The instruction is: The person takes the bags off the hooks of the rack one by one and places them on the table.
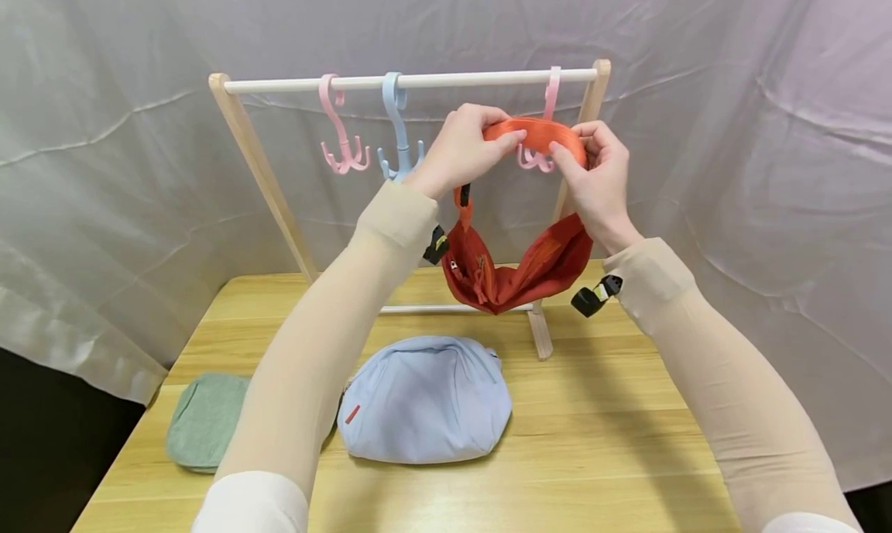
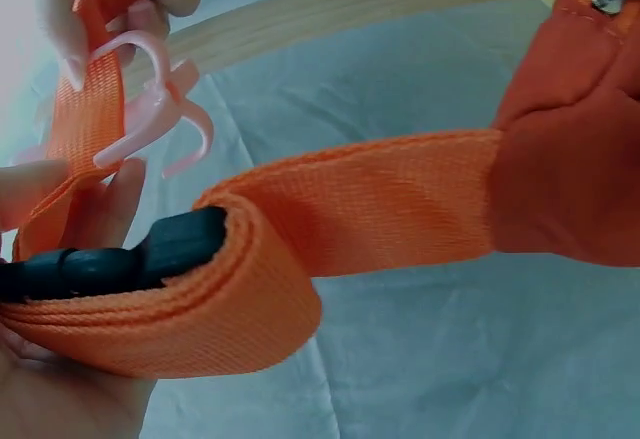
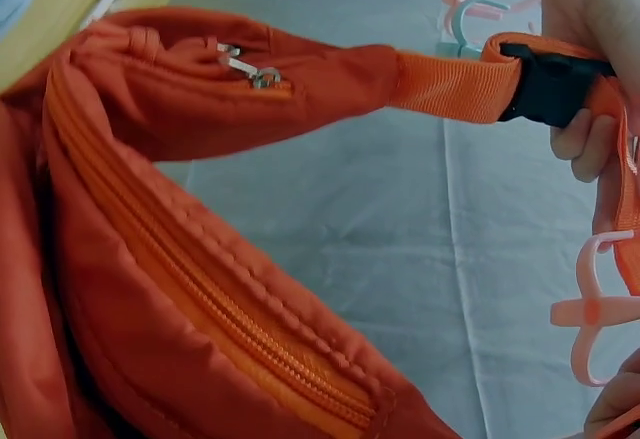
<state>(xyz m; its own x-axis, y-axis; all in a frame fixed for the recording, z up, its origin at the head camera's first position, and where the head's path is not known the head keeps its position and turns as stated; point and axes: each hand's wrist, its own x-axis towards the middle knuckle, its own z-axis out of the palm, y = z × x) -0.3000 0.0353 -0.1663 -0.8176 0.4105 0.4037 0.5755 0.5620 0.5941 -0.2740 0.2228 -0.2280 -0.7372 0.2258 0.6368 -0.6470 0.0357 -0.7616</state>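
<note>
A red waist bag point(image 1: 516, 273) hangs by its orange strap point(image 1: 536, 134) from both hands, in front of the rack's right end. My left hand point(image 1: 467, 146) pinches the strap between thumb and fingers; in the left wrist view a black buckle point(image 2: 180, 249) lies in the folded webbing by that hand. My right hand point(image 1: 599, 173) grips the strap's other end. Just behind the strap is the right-hand pink hook point(image 1: 550, 95), its prongs partly hidden in the head view. The bag's zipper point(image 3: 250, 334) shows in the right wrist view.
A wooden-sided rack with a white rail point(image 1: 474, 78) stands on the wooden table point(image 1: 592, 440). Another pink hook point(image 1: 341, 130) and a blue hook point(image 1: 397, 122) hang further left. A light blue bag point(image 1: 428, 401) and a green bag point(image 1: 205, 421) lie in front. Grey cloth hangs behind.
</note>
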